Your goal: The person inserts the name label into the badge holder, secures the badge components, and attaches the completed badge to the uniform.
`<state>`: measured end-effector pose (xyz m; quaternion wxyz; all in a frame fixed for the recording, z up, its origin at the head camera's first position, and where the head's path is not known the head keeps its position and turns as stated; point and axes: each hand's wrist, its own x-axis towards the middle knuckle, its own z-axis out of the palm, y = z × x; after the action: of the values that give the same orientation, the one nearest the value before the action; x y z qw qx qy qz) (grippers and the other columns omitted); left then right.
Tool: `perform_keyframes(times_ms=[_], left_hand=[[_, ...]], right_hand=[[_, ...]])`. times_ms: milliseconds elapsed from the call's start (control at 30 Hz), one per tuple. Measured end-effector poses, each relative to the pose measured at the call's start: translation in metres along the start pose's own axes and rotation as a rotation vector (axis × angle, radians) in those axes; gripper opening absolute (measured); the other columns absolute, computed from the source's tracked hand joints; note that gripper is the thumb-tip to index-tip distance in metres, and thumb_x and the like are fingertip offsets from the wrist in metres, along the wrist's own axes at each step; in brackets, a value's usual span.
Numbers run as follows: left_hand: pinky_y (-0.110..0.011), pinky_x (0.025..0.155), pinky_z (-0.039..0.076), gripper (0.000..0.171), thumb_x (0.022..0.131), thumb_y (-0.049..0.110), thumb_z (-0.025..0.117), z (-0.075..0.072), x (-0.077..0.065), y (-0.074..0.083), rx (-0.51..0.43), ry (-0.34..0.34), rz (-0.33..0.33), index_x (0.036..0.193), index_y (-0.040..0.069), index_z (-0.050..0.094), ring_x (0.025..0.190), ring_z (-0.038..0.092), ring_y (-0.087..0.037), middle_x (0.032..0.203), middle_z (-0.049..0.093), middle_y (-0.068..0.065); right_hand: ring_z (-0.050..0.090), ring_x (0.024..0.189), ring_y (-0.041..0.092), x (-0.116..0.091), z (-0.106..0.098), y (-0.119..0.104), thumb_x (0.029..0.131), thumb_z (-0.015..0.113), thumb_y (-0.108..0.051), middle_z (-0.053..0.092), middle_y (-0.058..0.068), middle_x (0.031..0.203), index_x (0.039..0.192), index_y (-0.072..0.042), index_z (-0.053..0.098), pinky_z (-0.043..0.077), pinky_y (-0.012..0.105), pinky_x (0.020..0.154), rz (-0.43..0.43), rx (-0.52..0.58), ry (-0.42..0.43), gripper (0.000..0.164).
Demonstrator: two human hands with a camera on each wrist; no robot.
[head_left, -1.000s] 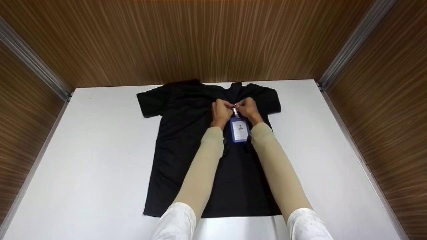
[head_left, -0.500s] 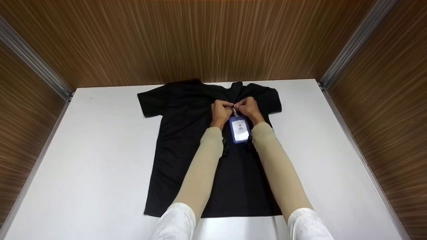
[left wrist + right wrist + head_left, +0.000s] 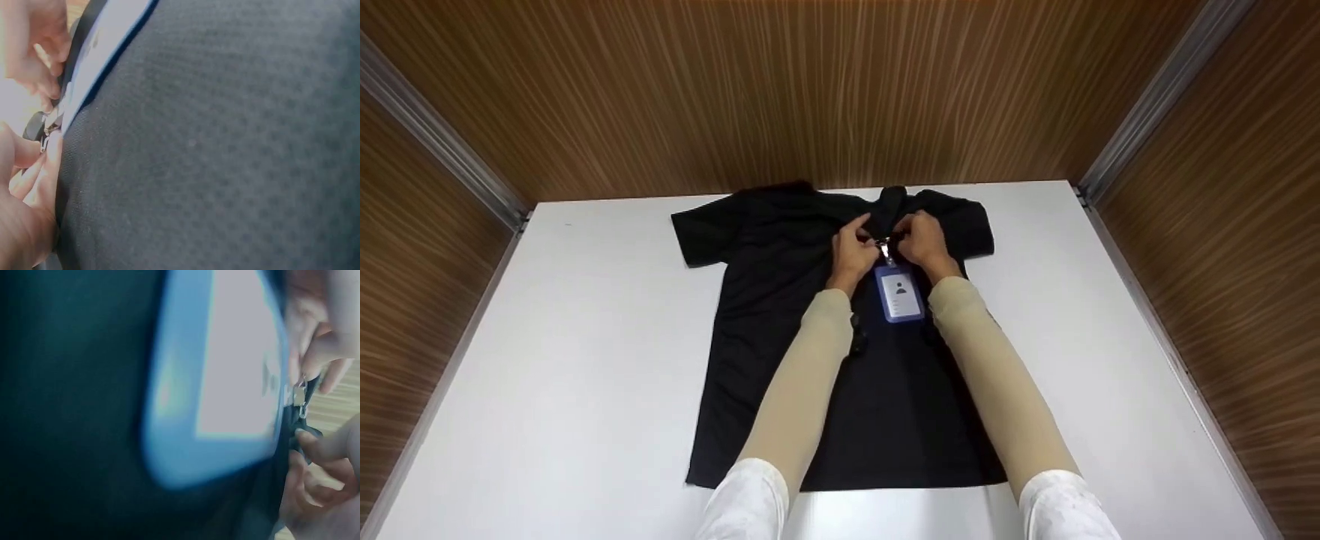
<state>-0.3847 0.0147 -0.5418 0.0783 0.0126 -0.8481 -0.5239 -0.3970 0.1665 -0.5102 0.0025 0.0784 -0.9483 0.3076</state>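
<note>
A black short-sleeved shirt [image 3: 780, 315] lies spread out, collar at the far side. On its chest lies a blue-framed ID badge [image 3: 900, 294] with a white card, joined to a metal badge clip [image 3: 886, 251]. My left hand [image 3: 851, 256] pinches the clip between thumb and a finger, its index finger raised. Close-up, the left wrist view shows a thin metal piece [image 3: 43, 145] at those fingertips. On the clip's right side, my right hand [image 3: 922, 241] pinches a fold of black fabric [image 3: 306, 430] with thumb and fingers. The hands partly hide the shirt front.
The shirt lies on a white table [image 3: 585, 360]. A wood-grain panel [image 3: 810, 90] stands behind it, with side panels left and right joined by metal corner strips [image 3: 1155, 97].
My left index finger has lifted away from the clip, and the fingertips of both hands have spread apart, leaving more of the clip showing. The right hand has shifted slightly farther up the shirt.
</note>
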Motion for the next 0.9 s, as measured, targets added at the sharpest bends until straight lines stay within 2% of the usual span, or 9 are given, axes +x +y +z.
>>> perform_keyframes(times_ms=[100, 167, 267, 367, 500, 600, 733, 833, 900], left_hand=[[-0.021, 0.070, 0.053, 0.063, 0.084, -0.007, 0.061, -0.001, 0.001, -0.003, -0.036, 0.007, 0.000, 0.143, 0.012, 0.061, 0.073, 0.064, -0.009, 0.118, 0.072, -0.012], [-0.020, 0.067, 0.054, 0.065, 0.083, -0.009, 0.062, -0.002, 0.001, -0.005, -0.076, 0.001, -0.013, 0.145, 0.011, 0.060, 0.073, 0.066, -0.011, 0.126, 0.070, -0.014], [-0.020, 0.066, 0.056, 0.070, 0.083, -0.012, 0.062, -0.001, 0.000, -0.006, -0.125, -0.024, -0.035, 0.149, 0.010, 0.055, 0.075, 0.068, -0.012, 0.138, 0.067, -0.017], [-0.020, 0.070, 0.057, 0.073, 0.084, -0.011, 0.061, 0.001, 0.000, -0.006, -0.129, -0.046, -0.054, 0.153, 0.011, 0.050, 0.079, 0.072, -0.013, 0.146, 0.062, -0.017], [-0.020, 0.075, 0.058, 0.072, 0.087, -0.008, 0.056, 0.001, 0.001, -0.007, -0.097, -0.035, -0.077, 0.155, 0.013, 0.048, 0.084, 0.076, -0.013, 0.148, 0.060, -0.013], [-0.021, 0.074, 0.059, 0.070, 0.088, -0.008, 0.051, 0.000, 0.001, -0.008, -0.081, -0.018, -0.085, 0.155, 0.012, 0.048, 0.082, 0.078, -0.014, 0.150, 0.059, -0.010], [-0.020, 0.071, 0.059, 0.070, 0.087, -0.007, 0.052, -0.003, 0.002, -0.009, -0.080, -0.022, -0.098, 0.155, 0.012, 0.048, 0.077, 0.078, -0.015, 0.153, 0.057, -0.009], [-0.020, 0.068, 0.059, 0.073, 0.085, -0.008, 0.053, -0.006, 0.002, -0.009, -0.138, -0.045, -0.132, 0.155, 0.013, 0.048, 0.074, 0.076, -0.013, 0.154, 0.055, -0.010], [-0.022, 0.066, 0.060, 0.075, 0.084, -0.010, 0.052, -0.008, 0.003, -0.009, -0.216, -0.065, -0.161, 0.155, 0.012, 0.047, 0.073, 0.075, -0.015, 0.155, 0.054, -0.012]], right_hand=[[0.042, 0.143, 0.047, 0.003, -0.002, 0.005, 0.077, 0.053, 0.003, 0.056, 0.023, 0.148, 0.131, -0.001, 0.069, 0.033, 0.053, 0.122, -0.096, -0.100, -0.104, 0.056], [0.026, 0.153, 0.048, 0.004, -0.004, 0.011, 0.077, 0.048, 0.000, 0.043, 0.020, 0.161, 0.143, -0.005, 0.060, 0.021, 0.058, 0.127, -0.100, -0.123, -0.205, 0.067], [0.004, 0.159, 0.048, 0.003, -0.009, 0.021, 0.086, 0.040, -0.011, 0.022, 0.017, 0.171, 0.157, -0.012, 0.043, 0.005, 0.064, 0.128, -0.030, -0.154, -0.322, 0.071], [-0.007, 0.159, 0.048, 0.001, -0.015, 0.029, 0.101, 0.031, -0.025, 0.007, 0.015, 0.175, 0.164, -0.018, 0.028, -0.003, 0.066, 0.127, 0.043, -0.188, -0.373, 0.064], [-0.014, 0.158, 0.049, -0.001, -0.017, 0.033, 0.110, 0.023, -0.040, -0.004, 0.014, 0.175, 0.167, -0.022, 0.013, -0.008, 0.065, 0.126, 0.099, -0.221, -0.400, 0.061], [-0.016, 0.157, 0.050, -0.002, -0.018, 0.033, 0.111, 0.022, -0.044, -0.007, 0.015, 0.175, 0.168, -0.023, 0.008, -0.009, 0.068, 0.124, 0.126, -0.236, -0.396, 0.063], [-0.017, 0.157, 0.050, -0.003, -0.017, 0.034, 0.110, 0.024, -0.047, -0.007, 0.015, 0.175, 0.168, -0.022, 0.006, -0.010, 0.070, 0.123, 0.157, -0.248, -0.379, 0.065], [-0.017, 0.156, 0.050, -0.002, -0.016, 0.035, 0.111, 0.024, -0.047, -0.008, 0.018, 0.174, 0.168, -0.021, 0.006, -0.009, 0.070, 0.123, 0.145, -0.248, -0.382, 0.065], [-0.015, 0.157, 0.051, -0.001, -0.016, 0.037, 0.111, 0.025, -0.047, -0.007, 0.019, 0.174, 0.168, -0.021, 0.007, -0.007, 0.071, 0.123, 0.128, -0.236, -0.380, 0.065]])
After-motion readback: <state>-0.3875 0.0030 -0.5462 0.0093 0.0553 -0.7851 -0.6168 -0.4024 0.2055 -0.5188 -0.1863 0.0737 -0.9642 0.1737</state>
